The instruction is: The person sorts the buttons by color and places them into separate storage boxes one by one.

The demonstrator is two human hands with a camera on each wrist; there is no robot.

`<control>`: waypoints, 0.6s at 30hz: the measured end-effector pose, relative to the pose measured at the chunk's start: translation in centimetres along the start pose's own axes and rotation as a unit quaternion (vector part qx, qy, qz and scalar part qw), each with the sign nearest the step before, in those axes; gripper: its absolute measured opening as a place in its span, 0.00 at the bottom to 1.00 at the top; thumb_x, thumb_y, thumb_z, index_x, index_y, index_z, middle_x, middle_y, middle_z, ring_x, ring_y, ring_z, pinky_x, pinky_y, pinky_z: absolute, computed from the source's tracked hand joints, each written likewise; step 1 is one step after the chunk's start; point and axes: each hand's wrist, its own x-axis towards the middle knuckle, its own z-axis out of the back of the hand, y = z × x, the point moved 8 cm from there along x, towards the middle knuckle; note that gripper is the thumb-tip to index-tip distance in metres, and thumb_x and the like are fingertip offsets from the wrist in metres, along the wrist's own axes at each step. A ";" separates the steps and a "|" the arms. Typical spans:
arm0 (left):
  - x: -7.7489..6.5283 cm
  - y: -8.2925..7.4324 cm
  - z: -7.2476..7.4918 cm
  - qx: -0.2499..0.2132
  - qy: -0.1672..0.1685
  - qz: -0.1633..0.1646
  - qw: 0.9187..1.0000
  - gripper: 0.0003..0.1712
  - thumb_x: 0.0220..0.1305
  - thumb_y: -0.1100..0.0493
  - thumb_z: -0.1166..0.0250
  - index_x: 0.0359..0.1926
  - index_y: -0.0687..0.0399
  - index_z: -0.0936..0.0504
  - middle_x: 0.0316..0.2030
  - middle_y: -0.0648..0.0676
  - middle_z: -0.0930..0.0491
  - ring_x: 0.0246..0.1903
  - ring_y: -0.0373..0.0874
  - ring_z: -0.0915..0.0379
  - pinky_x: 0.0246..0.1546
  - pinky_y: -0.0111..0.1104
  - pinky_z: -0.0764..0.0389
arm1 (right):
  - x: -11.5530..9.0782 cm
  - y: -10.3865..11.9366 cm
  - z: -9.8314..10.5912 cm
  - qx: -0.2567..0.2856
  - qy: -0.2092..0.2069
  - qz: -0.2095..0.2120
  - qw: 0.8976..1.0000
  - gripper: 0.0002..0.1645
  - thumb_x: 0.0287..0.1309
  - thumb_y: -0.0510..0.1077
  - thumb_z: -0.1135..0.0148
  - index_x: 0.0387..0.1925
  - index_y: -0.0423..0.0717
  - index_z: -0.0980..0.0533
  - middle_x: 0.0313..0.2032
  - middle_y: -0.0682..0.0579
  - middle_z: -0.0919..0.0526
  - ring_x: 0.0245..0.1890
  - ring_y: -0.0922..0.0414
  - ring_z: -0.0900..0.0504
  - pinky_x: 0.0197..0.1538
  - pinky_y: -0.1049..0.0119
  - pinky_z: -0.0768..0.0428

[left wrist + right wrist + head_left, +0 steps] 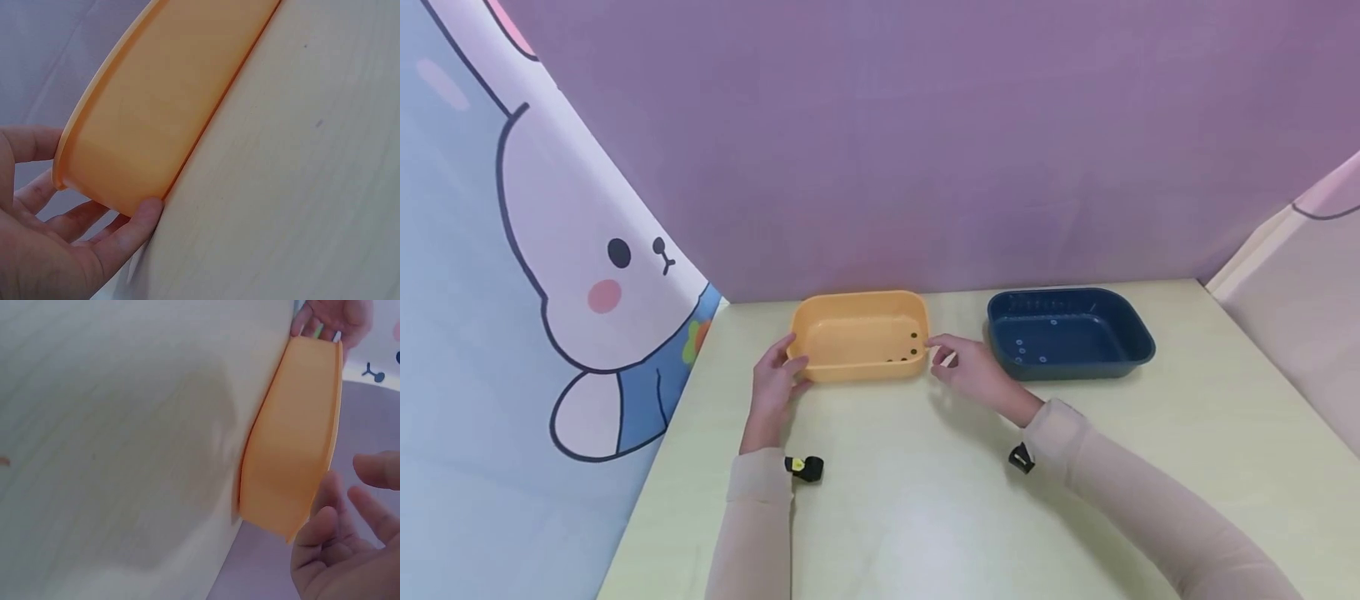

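A shallow orange basin (860,372) lies on the table near the back wall, with several dark round holes toward its right end. At its left front corner, my left hand (772,383) touches the outside wall and rim with spread, slightly bent fingers. In the left wrist view one fingertip (150,207) presses low on the corner, by the tabletop. My right hand (973,371) is at the basin's right end, its index fingertip by the rim and its other fingers loosely bent. Between thumb and fingers of that hand (356,550) no object shows in the right wrist view.
A navy basin (1071,369) with several light round holes stands to the right, just beyond my right hand. Purple cloth (925,150) hangs behind the pale table (887,500). A cloth with a cartoon rabbit (595,250) borders the left side.
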 end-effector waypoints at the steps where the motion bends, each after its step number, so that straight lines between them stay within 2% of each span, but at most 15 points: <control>1: 0.0 0.1 0.0 0.002 -0.001 0.000 1.000 0.36 0.69 0.65 0.38 0.75 0.43 0.35 0.79 0.52 0.49 0.66 0.57 0.33 0.56 0.45 0.20 | 0.0 0.1 -0.2 -0.008 0.003 -0.003 1.000 0.26 0.61 0.35 0.34 0.61 0.40 0.23 0.35 0.50 0.16 0.29 0.56 0.19 0.33 0.63 0.21; 5: 0.0 0.2 0.0 0.003 0.000 -0.001 1.000 0.36 0.69 0.65 0.38 0.75 0.42 0.34 0.79 0.52 0.50 0.66 0.56 0.32 0.55 0.44 0.19 | 0.0 0.1 -1.0 -0.022 0.021 -0.019 0.999 0.30 0.62 0.36 0.35 0.66 0.43 0.26 0.39 0.48 0.16 0.29 0.58 0.20 0.32 0.64 0.20; 9: 0.1 0.2 -0.2 -0.005 0.002 0.000 1.000 0.36 0.68 0.66 0.38 0.74 0.43 0.34 0.78 0.53 0.49 0.65 0.57 0.32 0.56 0.46 0.20 | -0.2 -0.1 -1.5 -0.029 0.036 -0.016 0.999 0.26 0.63 0.37 0.35 0.63 0.42 0.23 0.42 0.46 0.16 0.30 0.58 0.19 0.33 0.64 0.19; 18: -0.1 0.3 -0.9 -0.003 0.005 -0.005 1.000 0.36 0.68 0.67 0.38 0.74 0.46 0.34 0.78 0.55 0.48 0.66 0.58 0.33 0.56 0.49 0.21 | -0.6 -0.7 -1.3 -0.045 0.030 -0.015 0.998 0.23 0.64 0.39 0.35 0.61 0.40 0.22 0.44 0.45 0.15 0.31 0.58 0.18 0.35 0.64 0.19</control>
